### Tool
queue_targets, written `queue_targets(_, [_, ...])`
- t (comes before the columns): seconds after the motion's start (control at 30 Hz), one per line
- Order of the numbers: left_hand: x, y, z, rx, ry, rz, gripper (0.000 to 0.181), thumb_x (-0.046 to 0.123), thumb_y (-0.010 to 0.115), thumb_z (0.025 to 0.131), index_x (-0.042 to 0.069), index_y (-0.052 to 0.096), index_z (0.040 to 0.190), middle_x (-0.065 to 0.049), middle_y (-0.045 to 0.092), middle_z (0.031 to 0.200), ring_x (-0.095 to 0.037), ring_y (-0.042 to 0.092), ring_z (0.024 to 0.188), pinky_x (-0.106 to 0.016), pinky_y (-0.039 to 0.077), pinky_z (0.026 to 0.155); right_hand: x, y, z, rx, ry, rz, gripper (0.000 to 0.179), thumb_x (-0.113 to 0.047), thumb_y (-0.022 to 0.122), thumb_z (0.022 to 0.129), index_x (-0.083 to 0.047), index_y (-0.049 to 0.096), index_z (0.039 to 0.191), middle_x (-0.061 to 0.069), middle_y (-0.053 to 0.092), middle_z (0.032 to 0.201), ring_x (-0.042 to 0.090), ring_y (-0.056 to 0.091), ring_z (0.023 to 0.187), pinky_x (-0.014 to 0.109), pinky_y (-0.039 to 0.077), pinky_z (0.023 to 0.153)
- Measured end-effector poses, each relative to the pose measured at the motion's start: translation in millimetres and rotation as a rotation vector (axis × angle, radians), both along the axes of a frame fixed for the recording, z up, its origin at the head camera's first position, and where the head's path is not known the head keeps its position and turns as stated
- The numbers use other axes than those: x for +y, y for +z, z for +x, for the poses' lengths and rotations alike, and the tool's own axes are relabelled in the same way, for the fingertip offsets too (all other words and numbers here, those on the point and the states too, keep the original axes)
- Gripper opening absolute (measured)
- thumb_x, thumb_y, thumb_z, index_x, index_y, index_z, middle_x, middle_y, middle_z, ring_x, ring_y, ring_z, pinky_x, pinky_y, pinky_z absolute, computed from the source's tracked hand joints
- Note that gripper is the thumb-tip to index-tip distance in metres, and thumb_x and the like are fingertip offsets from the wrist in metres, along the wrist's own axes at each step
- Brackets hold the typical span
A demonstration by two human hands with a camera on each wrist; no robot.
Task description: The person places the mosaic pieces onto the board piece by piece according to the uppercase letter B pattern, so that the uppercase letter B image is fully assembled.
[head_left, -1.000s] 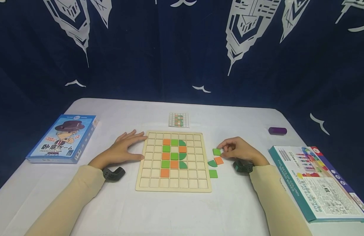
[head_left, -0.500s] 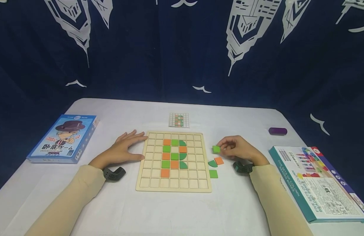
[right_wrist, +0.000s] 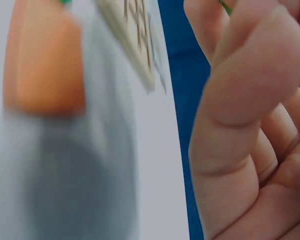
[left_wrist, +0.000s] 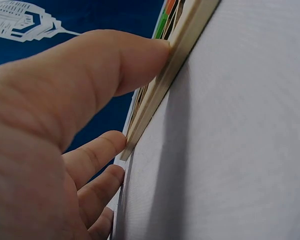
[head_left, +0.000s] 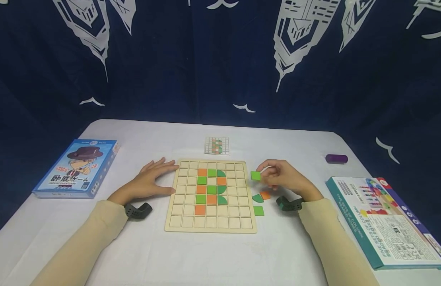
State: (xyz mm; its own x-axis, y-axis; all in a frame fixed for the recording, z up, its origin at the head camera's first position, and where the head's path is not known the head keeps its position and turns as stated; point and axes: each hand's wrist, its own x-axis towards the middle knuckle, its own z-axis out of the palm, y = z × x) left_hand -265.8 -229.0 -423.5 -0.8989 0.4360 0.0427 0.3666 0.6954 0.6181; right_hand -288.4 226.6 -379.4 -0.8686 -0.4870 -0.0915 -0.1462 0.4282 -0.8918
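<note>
My right hand (head_left: 282, 176) pinches a light green square tile (head_left: 255, 175) between thumb and forefinger, near the right edge of the wooden grid board (head_left: 173, 221). In the right wrist view the thumb (right_wrist: 255, 75) hides nearly all of that tile. My left hand (head_left: 146, 182) lies with fingers spread at the board's left side, thumb and forefinger touching its edge, as the left wrist view also shows at the thumb (left_wrist: 140, 60). Orange and green tiles (head_left: 211, 189) fill several middle cells. Below my right hand lie an orange tile (head_left: 265, 195), a dark green rounded tile (head_left: 257, 198) and another green square (head_left: 258, 211).
A small printed card (head_left: 216, 145) with a coloured grid pattern lies behind the board. At the left is a blue game box (head_left: 77, 169). A purple cylinder-like object (head_left: 336, 159) and a large white and teal box (head_left: 385, 222) are at the right.
My right hand has lifted the light green square from among the loose tiles and carried it left and away from me, toward the board's edge. The left hand has stayed in place.
</note>
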Motion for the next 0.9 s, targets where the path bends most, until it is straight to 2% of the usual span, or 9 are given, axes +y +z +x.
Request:
queue_targets(0.17, [0.0, -0.3, -0.4, -0.001, 0.0, 0.003, 0.087, 0.043, 0.084, 0.088, 0.007, 0.052, 0.16, -0.02, 0.037, 0.172, -0.046, 0.013, 0.165, -0.063, -0.003, 0.132, -14, 4.4, 6.1, -0.057, 0.022, -0.082, 0.031, 0.008, 0.064, 0.091, 0.012, 0.06, 0.121, 0.012, 0.072, 0.087, 0.013, 0.055, 0.065, 0.024, 0.049, 0.057])
queue_targets(0.37, [0.4, -0.3, -0.5, 0.0, 0.006, -0.005, 0.087, 0.044, 0.084, 0.088, 0.008, 0.052, 0.16, -0.02, 0.037, 0.172, -0.045, 0.012, 0.165, -0.062, -0.003, 0.133, -29, 7.2, 11.9, -0.125, 0.08, -0.17, 0.028, 0.007, 0.065, 0.092, 0.009, 0.061, 0.119, 0.005, 0.072, 0.083, 0.01, 0.054, 0.062, 0.022, 0.048, 0.056])
queue_targets(0.53, [-0.2, 0.4, 0.3, -0.003, 0.007, -0.005, 0.087, 0.044, 0.084, 0.088, 0.007, 0.052, 0.16, -0.02, 0.037, 0.172, -0.045, 0.012, 0.165, -0.062, -0.003, 0.133, -42, 8.4, 17.8, -0.152, 0.102, -0.172, 0.027, 0.005, 0.066, 0.091, 0.005, 0.063, 0.118, 0.002, 0.071, 0.081, 0.01, 0.054, 0.06, 0.022, 0.043, 0.052])
queue_targets(0.6, [-0.3, 0.6, 0.5, -0.004, 0.005, -0.003, 0.087, 0.044, 0.084, 0.088, 0.007, 0.052, 0.16, -0.02, 0.037, 0.172, -0.045, 0.012, 0.165, -0.062, -0.003, 0.133, -48, 8.9, 20.8, -0.16, 0.096, -0.155, 0.027, 0.004, 0.066, 0.091, 0.003, 0.063, 0.117, 0.001, 0.069, 0.08, 0.011, 0.053, 0.059, 0.022, 0.038, 0.049])
queue_targets(0.77, [-0.1, 0.5, 0.4, -0.005, 0.004, 0.0, 0.087, 0.044, 0.084, 0.088, 0.007, 0.052, 0.16, -0.019, 0.037, 0.172, -0.044, 0.012, 0.165, -0.062, -0.003, 0.133, -60, 7.7, 27.4, -0.157, 0.111, -0.15, 0.028, 0.003, 0.067, 0.09, 0.003, 0.063, 0.117, -0.001, 0.07, 0.083, 0.012, 0.053, 0.064, 0.023, 0.04, 0.053])
queue_targets(0.9, [-0.3, 0.4, -0.1, -0.007, 0.005, -0.003, 0.087, 0.044, 0.084, 0.088, 0.007, 0.052, 0.16, -0.019, 0.037, 0.172, -0.044, 0.011, 0.165, -0.062, -0.004, 0.133, -69, 5.3, 31.6, -0.153, 0.15, -0.184, 0.028, 0.004, 0.068, 0.091, 0.005, 0.062, 0.118, -0.001, 0.071, 0.086, 0.011, 0.053, 0.067, 0.023, 0.044, 0.058])
